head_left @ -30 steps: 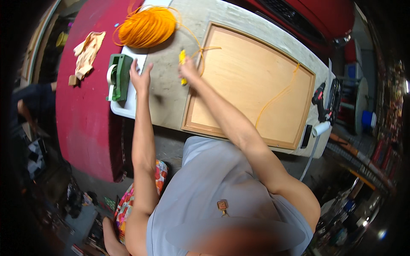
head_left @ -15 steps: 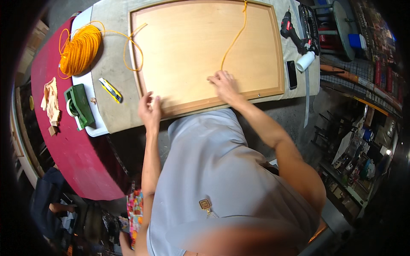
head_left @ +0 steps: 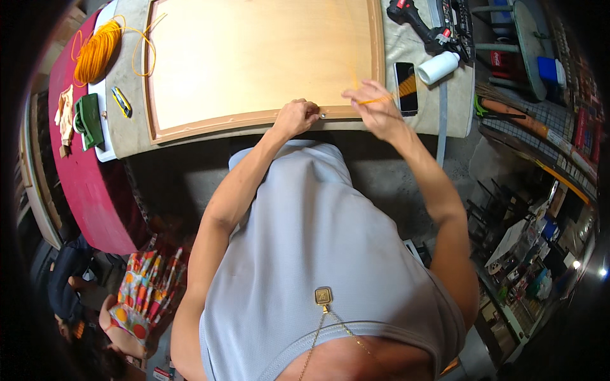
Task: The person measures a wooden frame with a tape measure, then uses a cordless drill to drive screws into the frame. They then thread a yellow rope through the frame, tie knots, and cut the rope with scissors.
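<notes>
A shallow wooden panel [head_left: 254, 63] with a raised wooden rim lies on the work table. My left hand [head_left: 297, 118] rests at its near rim with curled fingers, right beside a small metal fitting [head_left: 322, 116]; what the fingertips grip, if anything, is hidden. Off the near right corner, my right hand [head_left: 379, 114] is closed on an orange cord [head_left: 375, 100], which is smeared by motion. This cord rises faintly over the panel toward its far side. At the far left lies a bundle of orange cord [head_left: 98, 54], its loose end curling onto the panel.
A yellow utility knife [head_left: 121, 102] and a green tape dispenser [head_left: 89, 120] lie left of the panel. On the right are a phone [head_left: 406, 89], a white bottle [head_left: 438, 68] and a cordless drill [head_left: 419, 25]. Two people [head_left: 143, 305] are at lower left, beyond a red-covered table [head_left: 105, 197].
My left hand has moved right along the near rim, from the left corner to the metal fitting. My right hand has swung right with the cord. The whole view has shifted.
</notes>
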Tool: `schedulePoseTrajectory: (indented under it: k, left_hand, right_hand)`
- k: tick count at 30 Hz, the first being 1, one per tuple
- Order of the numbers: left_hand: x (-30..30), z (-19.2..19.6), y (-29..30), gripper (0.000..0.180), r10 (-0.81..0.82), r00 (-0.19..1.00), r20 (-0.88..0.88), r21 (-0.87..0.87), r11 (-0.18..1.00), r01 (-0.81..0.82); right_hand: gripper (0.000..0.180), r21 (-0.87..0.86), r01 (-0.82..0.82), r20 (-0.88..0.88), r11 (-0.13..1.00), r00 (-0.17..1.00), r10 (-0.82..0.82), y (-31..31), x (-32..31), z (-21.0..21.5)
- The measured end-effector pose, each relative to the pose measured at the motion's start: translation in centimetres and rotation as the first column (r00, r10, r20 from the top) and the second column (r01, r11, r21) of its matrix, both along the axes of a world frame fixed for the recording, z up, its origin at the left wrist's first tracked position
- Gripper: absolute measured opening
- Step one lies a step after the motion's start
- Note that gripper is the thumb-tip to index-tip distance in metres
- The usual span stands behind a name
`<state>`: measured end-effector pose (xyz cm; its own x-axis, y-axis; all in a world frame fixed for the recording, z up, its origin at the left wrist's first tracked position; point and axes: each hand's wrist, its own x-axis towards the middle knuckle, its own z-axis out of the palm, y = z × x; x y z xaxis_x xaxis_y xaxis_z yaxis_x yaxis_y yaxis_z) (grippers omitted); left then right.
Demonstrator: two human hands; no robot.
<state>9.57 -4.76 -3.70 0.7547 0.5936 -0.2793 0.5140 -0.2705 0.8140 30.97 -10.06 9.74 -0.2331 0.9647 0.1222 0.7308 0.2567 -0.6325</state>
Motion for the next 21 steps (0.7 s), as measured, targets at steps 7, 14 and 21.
schedulePoseTrajectory:
  k: [7,14,21]
  left_hand:
    - [2.1,-0.6,-1.6,0.012,0.144,0.989,0.031,-0.035,0.989,-0.143]
    - [1.4,-0.9,-2.8,0.008,0.221,0.966,0.136,0.051,0.972,-0.230]
    - [1.0,-0.8,-3.6,0.014,0.297,0.949,0.108,0.083,0.948,-0.306]
  right_hand:
    - [0.025,-0.181,0.118,-0.315,0.976,0.934,-0.171,-6.5,-0.4,2.5]
    - [0.018,-0.302,0.050,-0.057,0.952,0.996,-0.071,-4.3,1.6,-9.8]
    - [0.015,-0.140,0.027,0.087,0.990,0.996,-0.014,-3.0,0.5,-13.0]
